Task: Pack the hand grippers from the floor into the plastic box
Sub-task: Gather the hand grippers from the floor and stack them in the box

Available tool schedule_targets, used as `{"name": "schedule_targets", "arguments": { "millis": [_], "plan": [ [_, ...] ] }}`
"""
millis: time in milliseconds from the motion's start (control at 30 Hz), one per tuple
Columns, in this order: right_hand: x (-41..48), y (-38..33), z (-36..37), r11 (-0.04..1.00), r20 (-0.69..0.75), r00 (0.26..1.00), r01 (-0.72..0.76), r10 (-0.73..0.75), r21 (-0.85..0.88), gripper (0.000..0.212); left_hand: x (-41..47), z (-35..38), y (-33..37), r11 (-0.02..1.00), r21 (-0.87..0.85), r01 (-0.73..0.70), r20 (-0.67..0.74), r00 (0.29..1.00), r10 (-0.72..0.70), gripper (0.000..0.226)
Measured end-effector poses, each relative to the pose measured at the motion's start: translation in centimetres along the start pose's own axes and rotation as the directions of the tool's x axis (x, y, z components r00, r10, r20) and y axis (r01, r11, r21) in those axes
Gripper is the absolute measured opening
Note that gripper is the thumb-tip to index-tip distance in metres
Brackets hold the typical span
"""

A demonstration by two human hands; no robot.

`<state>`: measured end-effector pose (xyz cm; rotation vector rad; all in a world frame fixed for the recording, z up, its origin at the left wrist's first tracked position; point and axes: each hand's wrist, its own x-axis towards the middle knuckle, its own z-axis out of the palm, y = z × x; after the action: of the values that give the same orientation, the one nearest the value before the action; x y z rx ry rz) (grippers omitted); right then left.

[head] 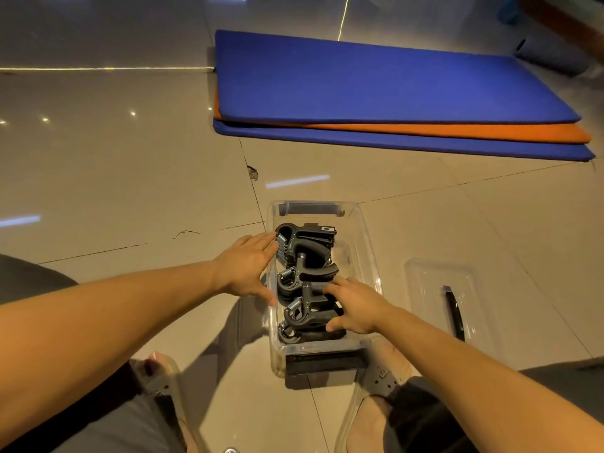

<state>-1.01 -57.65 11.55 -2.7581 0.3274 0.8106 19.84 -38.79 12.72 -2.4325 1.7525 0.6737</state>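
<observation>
forearms [130,308] lead to the plastic box [367,253]: left hand [243,266] spread against its wall, steadying it, i judge; right hand [354,307], fingers straight, presses the hand grippers [305,256] inside so they nest flat.

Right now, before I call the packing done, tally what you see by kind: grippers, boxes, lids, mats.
Hand grippers: 4 showing in the box, more may be hidden
Plastic box: 1
Lid: 1
Mats: 3 stacked, 2 blue and 1 orange
Total: 9
</observation>
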Motion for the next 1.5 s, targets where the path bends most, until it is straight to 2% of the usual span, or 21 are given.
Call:
{"name": "schedule_targets", "arguments": {
  "millis": [167, 433, 667, 867, 1033, 1167, 1233, 1300, 1400, 1500],
  "plan": [
    [0.5, -0.1, 0.5, 1.000, 0.039, 0.999, -0.001, 0.001, 0.012, 0.089, 0.0, -0.2, 0.1, 0.999, -0.049, 0.003, 0.039, 0.999, -0.001, 0.138],
    [0.9, -1.7, 0.8, 0.990, 0.054, 0.996, 0.072, -0.067, -0.118, 0.085, -0.2, -0.6, 0.5, 0.996, -0.092, 0.015, 0.039, 0.999, -0.011, 0.138],
    [1.0, -1.5, 1.4, 0.997, 0.098, 0.995, -0.009, 0.016, -0.071, 0.072, -0.1, -0.5, 0.5, 0.997, -0.080, 0.017, 0.030, 0.999, -0.015, 0.140],
    [1.3, -1.1, 2.0, 0.996, 0.069, 0.995, -0.073, 0.070, 0.049, 0.072, -0.3, -0.5, 0.5, 0.997, -0.080, 0.021, 0.021, 1.000, -0.020, 0.139],
    [1.2, -1.2, 2.2, 0.993, 0.068, 0.993, -0.102, 0.098, 0.054, 0.072, -0.5, -0.7, 0.7, 0.997, -0.061, 0.039, 0.014, 0.999, -0.038, 0.138],
    [0.7, -2.1, 0.9, 0.984, 0.000, 0.988, -0.157, 0.158, 0.078, 0.062, -1.4, -1.2, 1.5, 0.995, -0.057, 0.087, -0.001, 0.996, -0.087, 0.133],
    [0.2, -2.8, -0.4, 0.971, -0.060, 0.977, -0.195, 0.205, 0.135, 0.053, -2.3, -1.9, 1.8, 0.991, -0.082, 0.103, 0.003, 0.995, -0.103, 0.131],
    [-0.6, -3.9, -1.8, 0.954, -0.124, 0.963, -0.210, 0.240, 0.215, 0.053, -3.6, -2.9, 2.0, 0.984, -0.120, 0.129, -0.010, 0.991, -0.131, 0.127],
    [-2.4, -6.3, -4.3, 0.940, -0.221, 0.945, -0.172, 0.242, 0.293, 0.057, -6.0, -4.1, 2.3, 0.975, -0.151, 0.165, -0.070, 0.982, -0.177, 0.120],
    [-4.5, -9.1, -6.6, 0.940, -0.328, 0.921, -0.099, 0.211, 0.325, 0.052, -8.9, -5.6, 3.0, 0.962, -0.171, 0.211, -0.115, 0.966, -0.233, 0.108]
  ]
}}
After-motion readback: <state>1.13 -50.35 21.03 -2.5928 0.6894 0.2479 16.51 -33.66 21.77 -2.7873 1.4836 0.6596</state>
